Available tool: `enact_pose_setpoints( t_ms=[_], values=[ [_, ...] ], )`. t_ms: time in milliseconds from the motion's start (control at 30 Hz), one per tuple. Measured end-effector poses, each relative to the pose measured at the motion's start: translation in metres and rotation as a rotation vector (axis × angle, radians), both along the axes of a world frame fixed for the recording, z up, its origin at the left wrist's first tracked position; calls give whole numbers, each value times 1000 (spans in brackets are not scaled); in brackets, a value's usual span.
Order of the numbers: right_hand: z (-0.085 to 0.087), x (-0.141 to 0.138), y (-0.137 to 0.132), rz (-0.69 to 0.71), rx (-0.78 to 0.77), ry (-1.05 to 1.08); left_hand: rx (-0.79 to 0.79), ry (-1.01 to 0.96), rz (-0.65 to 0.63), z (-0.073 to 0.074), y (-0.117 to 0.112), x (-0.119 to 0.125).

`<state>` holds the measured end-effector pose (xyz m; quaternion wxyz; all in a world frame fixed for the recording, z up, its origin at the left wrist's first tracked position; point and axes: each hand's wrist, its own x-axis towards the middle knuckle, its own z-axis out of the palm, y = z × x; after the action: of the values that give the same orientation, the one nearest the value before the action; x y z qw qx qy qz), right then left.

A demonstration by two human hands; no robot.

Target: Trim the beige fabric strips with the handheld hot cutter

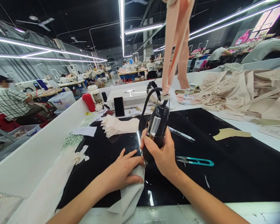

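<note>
My right hand [162, 152] is wrapped round a black corded hand tool [157, 124] with a silver plate on its side. The tool is upright over the black tabletop; its lower tip is hidden behind my hands. At its top it hangs from a pink fabric strap [175, 46]. My left hand [124, 169] lies with fingers spread, pressing a pale grey fabric piece [132, 194] against the surface beside the tool. That fabric drapes over the table's front edge. Right of my right hand lie teal thread snips [198, 161].
A stack of cream fabric pieces [121, 124] lies behind my left hand, near a phone [119, 106] and a white box [133, 96]. A clear pen [182, 133] and tan pattern piece [231, 133] lie rightward. Heaped beige strips [252, 90] fill the back right. A white side wall [44, 143] borders the left.
</note>
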<state>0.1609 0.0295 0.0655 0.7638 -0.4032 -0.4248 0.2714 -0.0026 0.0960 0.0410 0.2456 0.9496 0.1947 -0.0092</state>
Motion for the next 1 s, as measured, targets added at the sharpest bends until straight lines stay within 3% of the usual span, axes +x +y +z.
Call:
enact_pose_setpoints(
  t_ms=[167, 333, 633, 833, 1000],
  values=[
    [-7, -2, -6, -10, 66, -27, -27, 3, 10, 0, 1, 2],
    [-9, 0, -7, -53, 35, -51, -39, -17, 10, 1, -1, 3],
    [-12, -1, -20, 64, 88, 24, -51, -45, -22, -5, 3, 2],
    [-14, -3, -20, 45, 79, 0, -50, -52, -23, -4, 3, 4],
    [-12, -2, -21, 38, 73, 10, 73, -132, -26, -5, -3, 2]
  ],
)
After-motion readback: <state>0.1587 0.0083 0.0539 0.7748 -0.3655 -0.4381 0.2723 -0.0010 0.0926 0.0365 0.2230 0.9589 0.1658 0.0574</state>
